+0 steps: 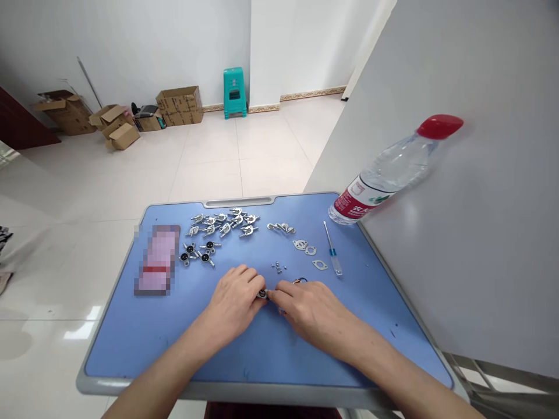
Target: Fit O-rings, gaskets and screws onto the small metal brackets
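Near the middle of the blue table, my left hand (pixel 238 299) pinches a small metal fitting (pixel 262 294) with a dark round centre. The closed fingertips of my right hand (pixel 305 305) meet the fitting's right side; what they pinch is hidden. Dark and orange rings (pixel 300 281) show partly behind my right hand. Just beyond the hands lie several tiny metal screws or nuts (pixel 278 267). Several similar fittings with black round centres (pixel 205 257) lie to the left, and several silver fittings with stems (pixel 225 221) are behind them.
Flat metal gaskets (pixel 319 265) and a clear-handled screwdriver (pixel 334 256) lie on the right. Small round-ended metal parts (pixel 282 227) sit at the back. A red-capped water bottle (pixel 371 186) stands by the grey panel. A blurred pink object (pixel 158 259) is at left on the blue table (pixel 209 364).
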Demonstrator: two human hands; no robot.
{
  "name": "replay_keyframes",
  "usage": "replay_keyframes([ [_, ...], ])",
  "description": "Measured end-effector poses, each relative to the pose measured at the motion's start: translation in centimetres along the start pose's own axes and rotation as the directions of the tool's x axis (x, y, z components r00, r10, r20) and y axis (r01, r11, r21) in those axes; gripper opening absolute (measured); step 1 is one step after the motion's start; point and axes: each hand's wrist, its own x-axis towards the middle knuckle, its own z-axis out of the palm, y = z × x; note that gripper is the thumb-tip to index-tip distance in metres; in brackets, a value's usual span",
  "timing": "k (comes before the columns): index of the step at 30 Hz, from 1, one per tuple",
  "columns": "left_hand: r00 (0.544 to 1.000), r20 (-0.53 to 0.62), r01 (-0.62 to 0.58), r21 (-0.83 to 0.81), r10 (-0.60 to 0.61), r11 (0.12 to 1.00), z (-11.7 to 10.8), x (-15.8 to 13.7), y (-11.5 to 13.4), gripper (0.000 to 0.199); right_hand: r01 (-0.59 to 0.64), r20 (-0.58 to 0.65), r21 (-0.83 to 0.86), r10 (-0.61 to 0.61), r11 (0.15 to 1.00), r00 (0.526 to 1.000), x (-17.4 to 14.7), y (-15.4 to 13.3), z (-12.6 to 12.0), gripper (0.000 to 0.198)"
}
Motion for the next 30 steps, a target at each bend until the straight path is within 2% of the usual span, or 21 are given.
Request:
replay_keyframes([
  [5,1.000,-0.011,-0.011,0.024,0.011,1.000,0.2,0.0,-0.1,0.017,-0.003,-0.021,-0.033,0.002,0.999,1.000,0.0,-0.2,0.5,0.026],
  [10,1.000,-0.014,-0.027,0.042,0.028,0.999,0.2,-0.1,-0.1,0.019,-0.056,-0.037,-0.016,0.055,0.998,0.998,0.3,-0.3,0.9,0.022],
  [16,0.999,-0.025,-0.019,0.040,0.020,0.999,0.1,-0.1,0.0,0.019,-0.110,0.047,0.071,0.107,0.991,0.993,0.4,0.2,0.6,0.020],
  [20,0.999,-0.031,-0.018,0.041,0.019,0.999,0.2,-0.2,0.1,0.017,-0.157,0.084,0.071,0.151,0.985,0.985,0.4,0.5,0.1,0.020],
  [24,0.999,-0.033,-0.023,0.043,0.025,0.999,0.1,-0.3,0.1,0.013,-0.150,0.049,0.090,0.146,0.985,0.988,0.3,0.7,-0.1,0.019],
  [30,0.999,-0.022,-0.029,0.048,0.030,0.998,-0.3,-0.2,0.3,0.012,-0.058,-0.073,0.113,0.067,0.992,0.995,0.3,0.6,0.6,0.016],
])
